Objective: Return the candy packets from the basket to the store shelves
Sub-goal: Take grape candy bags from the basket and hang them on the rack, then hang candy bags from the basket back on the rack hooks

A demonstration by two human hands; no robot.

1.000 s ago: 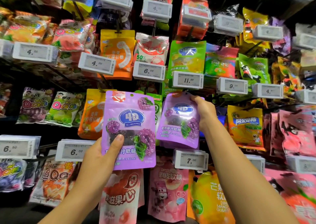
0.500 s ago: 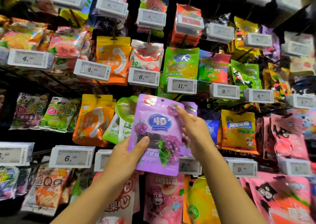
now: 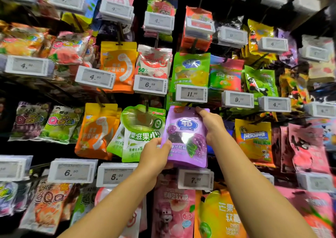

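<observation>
I see both hands on one purple candy packet (image 3: 185,137) in the middle of the store shelves (image 3: 181,43). My left hand (image 3: 154,154) pinches its bottom left corner, thumb on the front. My right hand (image 3: 211,125) holds its top right edge, fingers curled up by the top. The packet says "4D" in a blue oval and shows dark berries. It sits upright against the rack, just under the price tag (image 3: 191,93) that reads "11.99". At 6 o'clock from the packet is a tag (image 3: 196,180) reading "7.00". At 9 o'clock, touching it, hangs a green packet (image 3: 140,130) with white Chinese writing. Below that one a tag (image 3: 116,176) reads "5.50". At 3 o'clock hangs a yellow packet (image 3: 253,141) with a blue label. At 12 o'clock is a green packet (image 3: 190,70), also marked "4D".
</observation>
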